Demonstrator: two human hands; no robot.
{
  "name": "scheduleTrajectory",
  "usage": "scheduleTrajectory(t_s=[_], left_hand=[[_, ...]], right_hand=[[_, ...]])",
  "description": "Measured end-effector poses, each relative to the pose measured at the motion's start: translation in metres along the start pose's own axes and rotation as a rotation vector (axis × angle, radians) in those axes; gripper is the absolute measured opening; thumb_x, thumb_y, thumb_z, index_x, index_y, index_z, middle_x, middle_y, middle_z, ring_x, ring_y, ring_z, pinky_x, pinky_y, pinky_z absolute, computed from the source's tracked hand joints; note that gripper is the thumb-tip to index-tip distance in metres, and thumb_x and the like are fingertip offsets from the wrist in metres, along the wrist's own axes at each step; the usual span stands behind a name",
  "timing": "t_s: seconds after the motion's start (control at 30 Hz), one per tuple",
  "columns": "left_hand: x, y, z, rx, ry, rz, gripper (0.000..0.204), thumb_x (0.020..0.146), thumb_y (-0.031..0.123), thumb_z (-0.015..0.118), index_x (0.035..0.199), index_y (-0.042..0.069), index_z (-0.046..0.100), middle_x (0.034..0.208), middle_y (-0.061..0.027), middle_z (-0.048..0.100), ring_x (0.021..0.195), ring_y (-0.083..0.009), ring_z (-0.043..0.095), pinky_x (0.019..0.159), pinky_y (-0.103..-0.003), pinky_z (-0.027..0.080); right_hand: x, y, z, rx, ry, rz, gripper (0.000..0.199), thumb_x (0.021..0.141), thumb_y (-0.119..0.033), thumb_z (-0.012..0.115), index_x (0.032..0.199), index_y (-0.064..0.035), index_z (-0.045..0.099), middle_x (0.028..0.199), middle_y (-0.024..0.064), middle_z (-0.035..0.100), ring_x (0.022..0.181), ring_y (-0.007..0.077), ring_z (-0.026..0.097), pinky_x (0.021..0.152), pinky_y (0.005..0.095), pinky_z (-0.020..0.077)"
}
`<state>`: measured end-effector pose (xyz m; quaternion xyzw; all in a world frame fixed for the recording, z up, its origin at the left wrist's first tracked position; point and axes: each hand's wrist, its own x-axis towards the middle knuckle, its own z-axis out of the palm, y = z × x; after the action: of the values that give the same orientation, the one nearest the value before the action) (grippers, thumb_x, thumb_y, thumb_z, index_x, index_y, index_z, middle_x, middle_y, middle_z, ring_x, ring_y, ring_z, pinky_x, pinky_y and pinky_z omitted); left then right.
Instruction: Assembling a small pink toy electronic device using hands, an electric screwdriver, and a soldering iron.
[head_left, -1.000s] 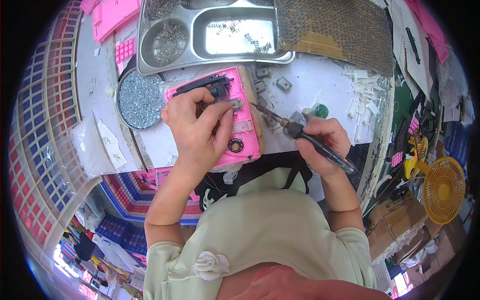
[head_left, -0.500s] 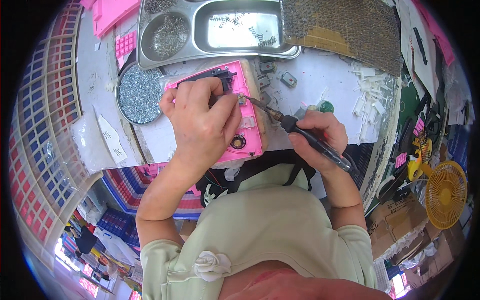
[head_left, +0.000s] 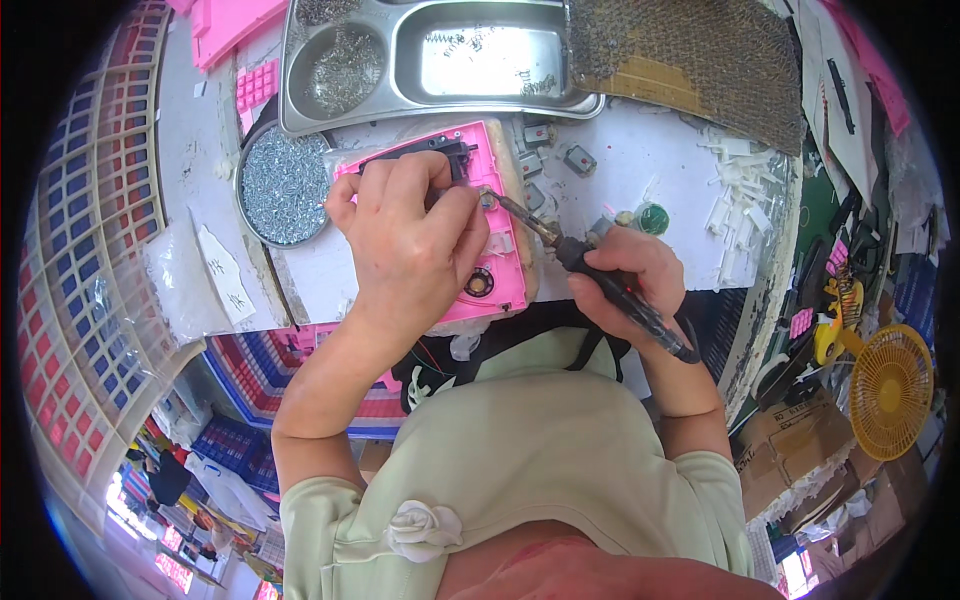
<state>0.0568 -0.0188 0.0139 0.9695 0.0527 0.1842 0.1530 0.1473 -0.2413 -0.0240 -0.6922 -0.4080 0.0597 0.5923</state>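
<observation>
A black-handled soldering iron (head_left: 572, 253) is gripped in my right hand (head_left: 645, 272); its metal tip points left and meets a small metal part at the inner right side of a pink plastic housing (head_left: 508, 280). My left hand (head_left: 405, 228) lies over that housing, fingers curled and pressed together beside the iron's tip. What they pinch, if anything, is hidden under them. A long black plastic part (head_left: 450, 156) sits in the housing, partly covered by the left fingers. Below them, a round black piece (head_left: 479, 282) is set in the pink plastic.
Beyond the housing stands a metal tray (head_left: 420, 103) with springs; a round dish of small screws (head_left: 285, 190) is left of it. Several small motors (head_left: 579, 159), a green round item (head_left: 653, 218) and white plastic pieces (head_left: 742, 205) lie right. Spring-covered cardboard (head_left: 690, 60) is at the back.
My right hand has shifted slightly left, and the soldering iron's handle now slants more steeply. Its tip stays at nearly the same spot. My left hand has hardly moved.
</observation>
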Motion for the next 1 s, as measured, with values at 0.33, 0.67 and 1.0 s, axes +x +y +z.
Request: scheduleTrajectory(t_s=[0.33,0.67,1.0], left_hand=[[-0.0007,-0.0004,0.0007,0.009,0.014,0.004,0.012,0.073,0.016,0.078,0.077,0.013,0.067,0.096,-0.0011,0.057,0.089,-0.0216,0.054,0.089,-0.043,0.029],[0.0009,-0.0003,0.0009,-0.004,0.024,0.013,0.012,0.073,0.015,0.078,0.076,0.013,0.067,0.095,-0.0011,0.057,0.089,-0.0215,0.054,0.087,-0.043,0.029],[0.0017,0.0000,0.0003,0.006,0.025,0.018,0.013,0.073,0.016,0.078,0.075,0.013,0.066,0.094,-0.0011,0.057,0.088,-0.0212,0.054,0.086,-0.043,0.029]], right_hand=[[0.0000,0.0006,0.0001,-0.014,0.033,-0.061,0.031,0.074,-0.007,0.085,0.097,-0.0054,0.064,0.064,0.0037,0.058,0.048,0.0168,0.052,0.044,0.0293,0.0362],[-0.0024,-0.0027,0.0019,-0.061,0.008,-0.122,0.031,0.079,-0.005,0.082,0.101,-0.0046,0.061,0.069,0.0048,0.058,0.052,0.0176,0.052,0.048,0.0305,0.0380],[-0.0015,-0.0035,-0.0054,-0.046,0.047,-0.132,0.035,0.072,-0.003,0.085,0.099,-0.0050,0.062,0.067,0.0053,0.060,0.050,0.0185,0.054,0.044,0.0293,0.0385]])
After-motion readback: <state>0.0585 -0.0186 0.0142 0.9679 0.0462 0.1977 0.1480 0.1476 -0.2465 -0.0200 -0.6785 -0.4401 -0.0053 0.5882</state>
